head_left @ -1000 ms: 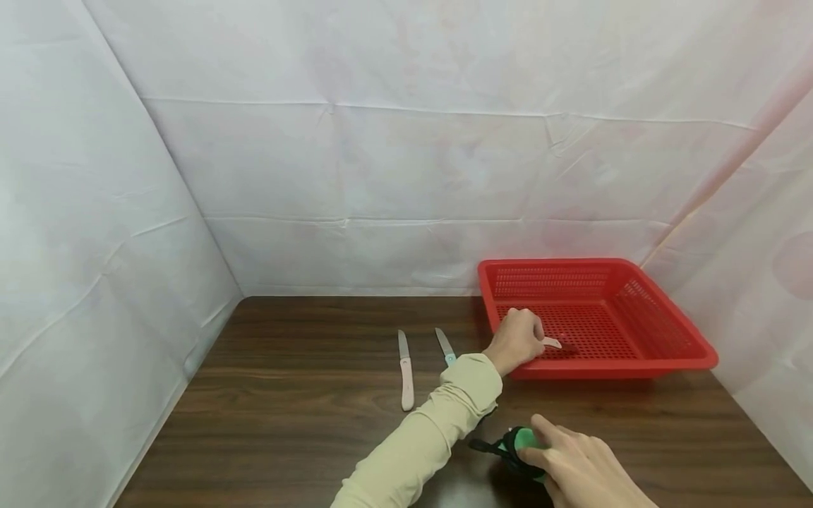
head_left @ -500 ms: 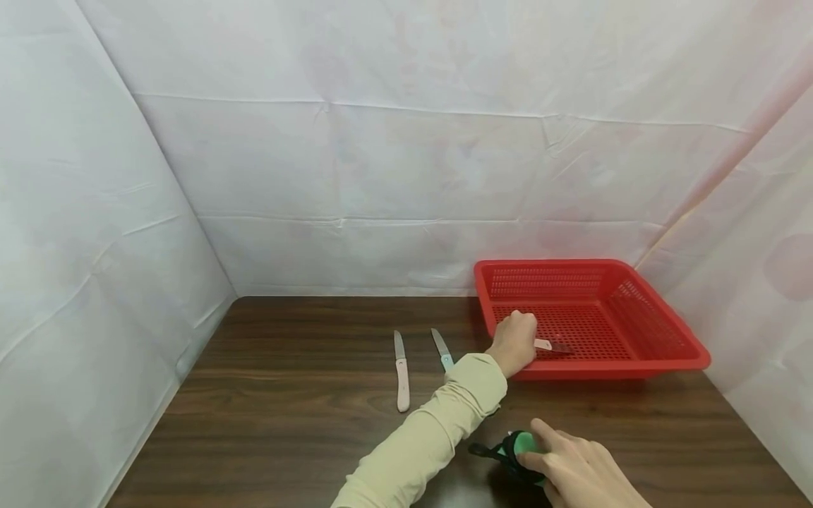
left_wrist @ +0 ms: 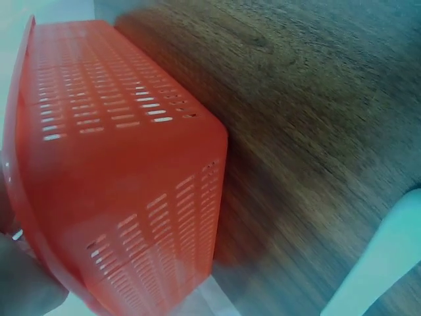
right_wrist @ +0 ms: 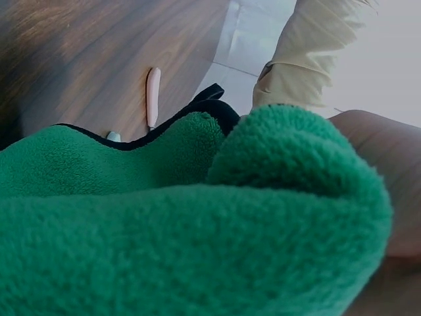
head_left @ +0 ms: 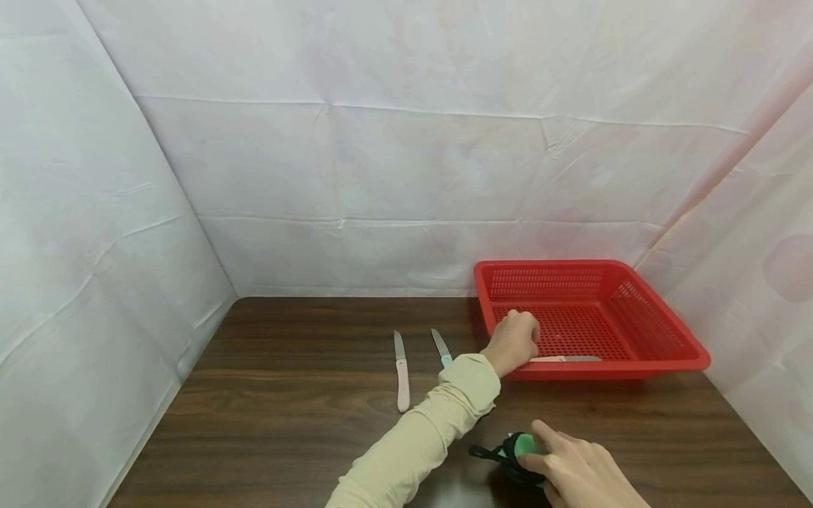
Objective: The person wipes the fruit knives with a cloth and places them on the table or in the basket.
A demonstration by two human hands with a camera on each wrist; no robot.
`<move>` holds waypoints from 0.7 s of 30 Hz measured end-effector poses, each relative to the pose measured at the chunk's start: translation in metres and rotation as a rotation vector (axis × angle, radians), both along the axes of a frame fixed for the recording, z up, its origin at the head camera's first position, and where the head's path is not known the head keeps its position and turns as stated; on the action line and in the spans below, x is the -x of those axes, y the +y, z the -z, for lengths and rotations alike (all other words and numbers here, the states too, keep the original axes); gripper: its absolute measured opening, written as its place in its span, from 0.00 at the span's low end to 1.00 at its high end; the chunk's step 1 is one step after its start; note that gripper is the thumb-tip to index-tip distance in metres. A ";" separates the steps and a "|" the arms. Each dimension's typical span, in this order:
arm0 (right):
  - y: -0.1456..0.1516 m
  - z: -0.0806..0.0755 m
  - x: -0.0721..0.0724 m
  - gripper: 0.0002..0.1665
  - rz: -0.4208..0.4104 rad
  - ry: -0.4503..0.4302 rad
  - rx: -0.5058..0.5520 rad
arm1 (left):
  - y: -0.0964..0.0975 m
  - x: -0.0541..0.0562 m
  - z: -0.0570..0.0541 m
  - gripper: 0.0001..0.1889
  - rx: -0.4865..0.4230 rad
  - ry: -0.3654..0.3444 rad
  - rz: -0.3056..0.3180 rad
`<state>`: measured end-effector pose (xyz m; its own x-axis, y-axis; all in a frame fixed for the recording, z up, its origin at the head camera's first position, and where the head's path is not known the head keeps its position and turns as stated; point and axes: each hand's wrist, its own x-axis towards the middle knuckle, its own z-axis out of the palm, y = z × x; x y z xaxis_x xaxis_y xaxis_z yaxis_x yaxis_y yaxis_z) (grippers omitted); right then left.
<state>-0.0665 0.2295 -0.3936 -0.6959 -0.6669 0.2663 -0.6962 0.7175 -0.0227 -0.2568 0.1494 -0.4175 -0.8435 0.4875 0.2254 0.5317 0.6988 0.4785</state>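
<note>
In the head view my left hand [head_left: 512, 343] reaches over the near left corner of the red plastic basket [head_left: 603, 367], fingers bent down inside. A knife [head_left: 565, 358] with a pink handle lies along the basket's inner front wall, below and right of those fingers; the handle's end is hidden by the hand. My right hand [head_left: 574, 466] grips a bunched green plush cloth [head_left: 526, 446] with black edging and a loop, low over the front of the table. The cloth [right_wrist: 197, 250] fills most of the right wrist view.
To the left, a pink-handled knife [head_left: 403, 381] lies on the dark wood table [head_left: 286, 423]. Another knife with a light blue handle [head_left: 442, 349] lies beside it, partly covered by the left sleeve [head_left: 419, 437]. White cloth walls [head_left: 406, 176] stand behind and at both sides.
The knife in the basket has shifted from the left fingertips down against the front wall, its blade now lying level and toward the right. The right hand and cloth have hardly moved.
</note>
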 end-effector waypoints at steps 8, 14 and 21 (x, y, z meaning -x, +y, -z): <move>0.000 -0.005 -0.002 0.22 0.079 -0.179 -0.057 | -0.013 -0.008 -0.007 0.08 -0.157 -0.031 0.078; 0.000 -0.006 -0.003 0.23 0.106 -0.200 -0.060 | -0.019 -0.022 -0.015 0.10 -0.198 0.045 0.107; 0.000 -0.008 -0.003 0.23 0.133 -0.226 -0.054 | -0.029 -0.040 -0.026 0.12 -0.219 0.137 0.102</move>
